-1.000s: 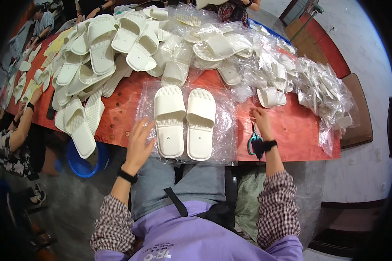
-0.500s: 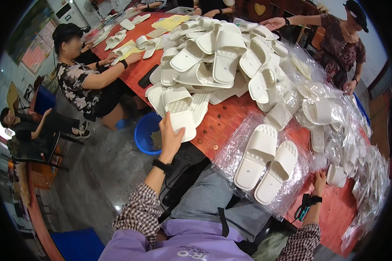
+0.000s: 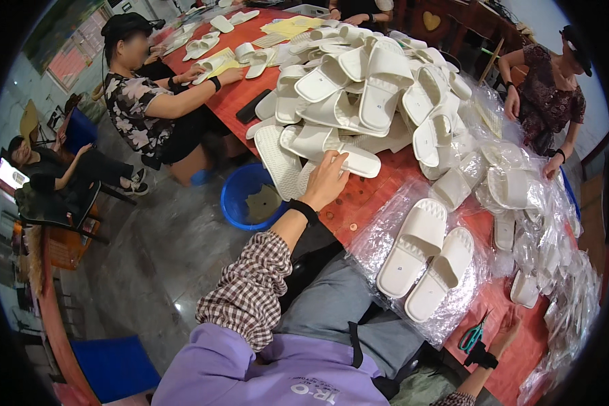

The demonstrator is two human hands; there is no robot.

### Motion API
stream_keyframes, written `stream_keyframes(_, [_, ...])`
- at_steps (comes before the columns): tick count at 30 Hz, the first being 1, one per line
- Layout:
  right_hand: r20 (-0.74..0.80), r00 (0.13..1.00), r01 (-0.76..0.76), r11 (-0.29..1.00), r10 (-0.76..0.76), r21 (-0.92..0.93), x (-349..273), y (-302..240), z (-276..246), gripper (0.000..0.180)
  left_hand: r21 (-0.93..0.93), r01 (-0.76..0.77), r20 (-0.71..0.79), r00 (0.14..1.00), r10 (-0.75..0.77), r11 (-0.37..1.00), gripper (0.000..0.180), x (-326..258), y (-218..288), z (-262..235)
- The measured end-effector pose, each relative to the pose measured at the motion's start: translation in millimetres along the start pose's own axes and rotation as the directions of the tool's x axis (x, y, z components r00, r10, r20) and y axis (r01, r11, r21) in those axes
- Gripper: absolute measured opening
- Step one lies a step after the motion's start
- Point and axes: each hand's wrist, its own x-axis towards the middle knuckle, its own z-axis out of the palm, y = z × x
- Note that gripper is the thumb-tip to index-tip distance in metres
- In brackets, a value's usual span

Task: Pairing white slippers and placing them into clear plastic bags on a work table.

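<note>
My left hand (image 3: 327, 180) reaches to the edge of a big heap of white slide sandals (image 3: 365, 88) on the red table (image 3: 348, 210). Its fingers close on one white sandal (image 3: 348, 159) lying at the heap's near edge. A pair of white sandals (image 3: 423, 260) lies side by side on a clear plastic bag (image 3: 386, 233) in front of me. My right hand (image 3: 506, 333) rests at the table's near edge on the right, fingers apart, beside small green-handled scissors (image 3: 472, 336).
Bagged white sandals (image 3: 521, 196) pile up along the right side. A blue bucket (image 3: 254, 196) stands on the floor below the table. One seated person (image 3: 155, 101) works at the left side, another person (image 3: 545, 95) stands at the far right.
My head has turned further left. My left hand has shifted from an upturned sandal to a sandal lying at the heap's edge. My right hand stays near the scissors.
</note>
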Motion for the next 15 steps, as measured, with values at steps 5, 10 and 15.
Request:
stream_keyframes(5, [-0.196,0.913,0.286,0.904,-0.358,-0.318,-41,-31,-10,0.051,0.164,0.118,-0.454,0.89,-0.031,0.979,0.062,-48,-15,-17])
stream_keyframes(10, [-0.274,0.746,0.292,0.668,-0.607,-0.684,-49,-74,-120,0.055,-0.312,0.51,-0.503,0.627,-0.595,0.802,0.082,-61,-72,-20])
stream_keyframes(15, [-0.145,0.407,0.161,0.227,-0.902,-0.96,-82,-210,-306,0.059,-0.51,0.254,-0.25,0.87,-0.425,0.821,0.092,-22,-61,10])
